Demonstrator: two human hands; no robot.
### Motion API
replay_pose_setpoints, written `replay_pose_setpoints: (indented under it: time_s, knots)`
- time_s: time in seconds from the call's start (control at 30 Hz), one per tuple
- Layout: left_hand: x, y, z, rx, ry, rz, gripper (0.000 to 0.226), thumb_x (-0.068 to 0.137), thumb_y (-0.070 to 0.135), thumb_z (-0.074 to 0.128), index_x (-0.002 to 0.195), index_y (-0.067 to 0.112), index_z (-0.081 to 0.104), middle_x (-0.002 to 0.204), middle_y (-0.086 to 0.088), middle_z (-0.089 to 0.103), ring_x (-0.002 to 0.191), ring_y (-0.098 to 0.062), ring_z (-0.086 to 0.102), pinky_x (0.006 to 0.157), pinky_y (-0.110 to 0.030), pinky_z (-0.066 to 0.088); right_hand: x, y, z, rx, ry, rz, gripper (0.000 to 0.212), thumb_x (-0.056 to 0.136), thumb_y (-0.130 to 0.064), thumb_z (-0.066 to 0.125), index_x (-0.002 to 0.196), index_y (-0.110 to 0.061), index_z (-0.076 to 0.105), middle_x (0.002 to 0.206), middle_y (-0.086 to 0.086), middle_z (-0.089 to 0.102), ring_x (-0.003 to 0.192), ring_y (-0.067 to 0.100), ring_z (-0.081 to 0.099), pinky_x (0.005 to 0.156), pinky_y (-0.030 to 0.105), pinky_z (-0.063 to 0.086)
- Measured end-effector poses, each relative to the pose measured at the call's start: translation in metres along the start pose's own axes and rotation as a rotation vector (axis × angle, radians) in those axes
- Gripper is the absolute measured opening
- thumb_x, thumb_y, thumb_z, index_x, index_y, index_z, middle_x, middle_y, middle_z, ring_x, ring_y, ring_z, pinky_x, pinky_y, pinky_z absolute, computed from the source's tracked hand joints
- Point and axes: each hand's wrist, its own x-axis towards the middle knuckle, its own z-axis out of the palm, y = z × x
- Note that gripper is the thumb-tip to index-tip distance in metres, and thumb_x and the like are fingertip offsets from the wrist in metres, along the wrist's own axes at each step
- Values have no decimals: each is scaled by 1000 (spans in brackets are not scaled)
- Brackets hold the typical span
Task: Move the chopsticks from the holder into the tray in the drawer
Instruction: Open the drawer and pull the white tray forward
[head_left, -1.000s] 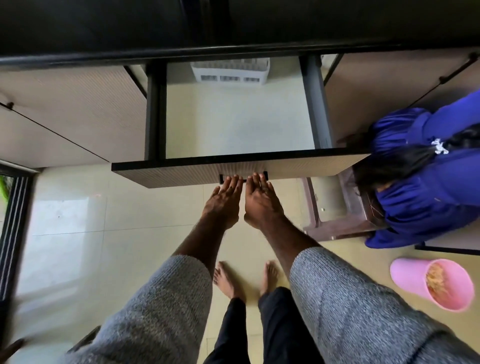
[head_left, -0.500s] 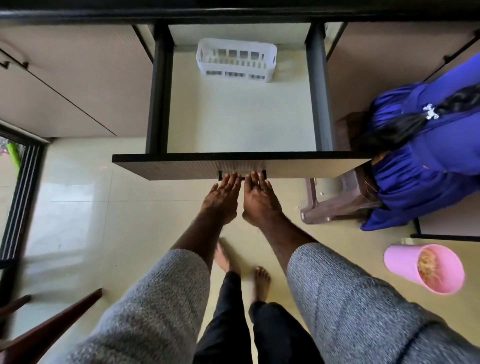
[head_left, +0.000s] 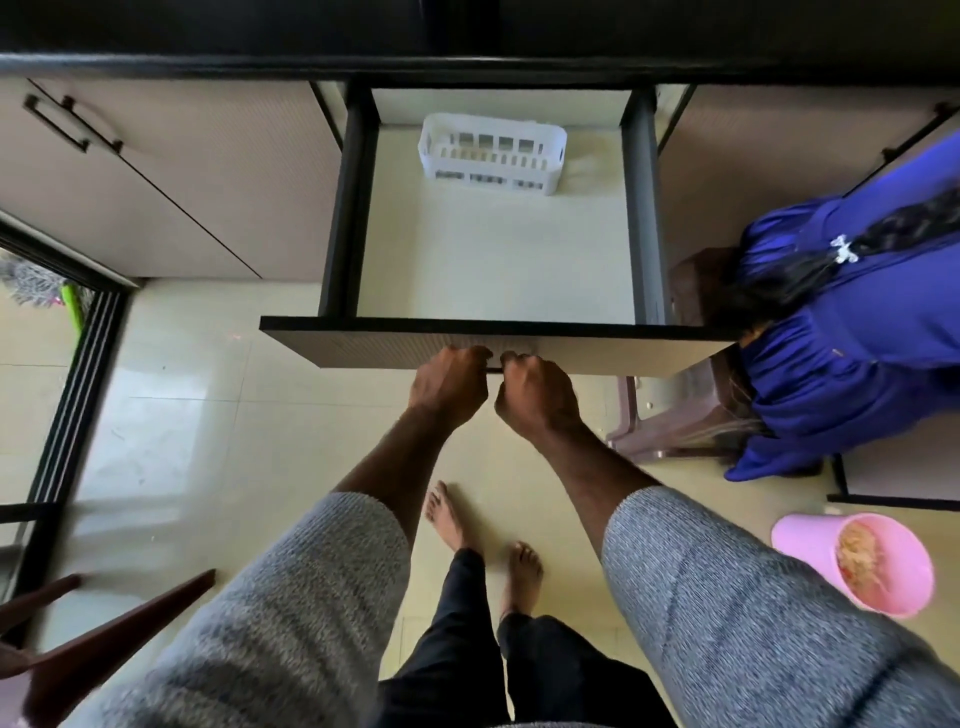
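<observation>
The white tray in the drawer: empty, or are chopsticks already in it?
Empty, as far as the view shows. The white tray sits at the back of the open drawer, and only its slotted walls and bare floor show.

Grey knit sleeves (head_left: 291, 623), black trousers (head_left: 467, 649), bare feet (head_left: 447, 519).

The open drawer (head_left: 498, 260) has a pale bare floor; on it only a white slotted tray (head_left: 491, 154) lies, at the far back, well beyond the two hands' hold on the front handle, slightly askew
</observation>
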Motion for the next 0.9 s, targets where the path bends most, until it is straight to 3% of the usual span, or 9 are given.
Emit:
replay_pose_setpoints:
  time_s: [0.07,0.13,0.3,0.43,0.53,0.63,0.73,0.9]
  knots:
    - [13,5,-23,-17,40,44,32,86,16,45,105,19,70,97,-12,72,87,-39,67,66,-40,54,8,-5,-20,52,24,-9,23,84,-10,56,104,-10,68,100,13,73,92,36,69,73,36,52]
    - [28,10,-48,-47,74,60,28,83,19,43,93,16,69,85,-10,71,77,-37,65,61,-38,53,22,-10,-37,98,63,-16,17,83,-15,57,97,-11,66,94,11,73,88,36,69,70,36,51]
    - [82,16,-103,-123,171,24,26,90,14,44,95,16,70,90,-8,73,77,-32,65,65,-38,55,67,-14,-74,132,144,49,11,84,-18,55,87,-11,63,85,10,70,80,35,67,69,36,56]
    - [130,15,-135,-274,232,14,21,91,8,48,84,11,68,88,-5,74,75,-24,66,63,-31,50,106,-9,-97,276,259,175,18,83,-16,52,90,-11,67,84,12,71,79,36,66,68,38,57]
    - [164,10,-148,-407,246,-43,21,93,8,52,90,12,72,99,-6,75,88,-25,69,73,-29,54,135,-1,-108,385,352,240,13,82,-11,56,87,-7,67,80,13,70,76,36,65,63,35,54]
    - [194,3,-152,-513,242,-125,21,94,7,53,97,9,74,110,-8,73,101,-28,66,89,-38,56,169,12,-110,465,412,330,8,81,-4,58,80,-6,66,74,12,69,70,35,64,56,28,42]
    - [228,-10,-146,-554,197,-227,23,96,11,52,107,5,71,118,-11,69,109,-32,62,94,-41,53,210,28,-100,522,420,373,9,83,-4,60,80,-8,67,77,11,71,73,35,65,60,26,37]
    - [284,-35,-130,-612,51,-432,36,100,22,50,130,5,59,135,-15,59,121,-34,55,99,-38,45,278,59,-79,560,342,440,10,89,-11,65,95,-4,69,95,13,73,91,35,67,69,28,42]
